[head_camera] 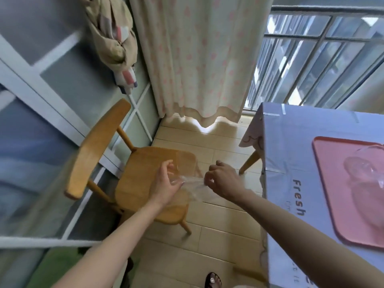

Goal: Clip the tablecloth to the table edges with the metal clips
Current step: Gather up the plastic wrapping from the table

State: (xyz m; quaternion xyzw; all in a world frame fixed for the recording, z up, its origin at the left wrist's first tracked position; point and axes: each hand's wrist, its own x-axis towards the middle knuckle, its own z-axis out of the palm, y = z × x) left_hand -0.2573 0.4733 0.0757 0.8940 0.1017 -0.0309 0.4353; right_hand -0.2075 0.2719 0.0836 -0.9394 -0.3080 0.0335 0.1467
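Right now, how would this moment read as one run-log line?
left hand: holds clear plastic | right hand: pinches its other end | below: wooden chair | tablecloth: untouched

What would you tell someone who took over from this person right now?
Hands: the left hand and right hand each pinch an end of a piece of clear plastic, held between them above the chair.
Things: the tablecloth covers the table. Two pale strips, probably clips, sit on its edge, one at the far corner and one midway. A pink tray lies on the cloth.
Done: that edge seems clipped.
Left: the other edges are out of view, so check them. I can see no clip in either hand.
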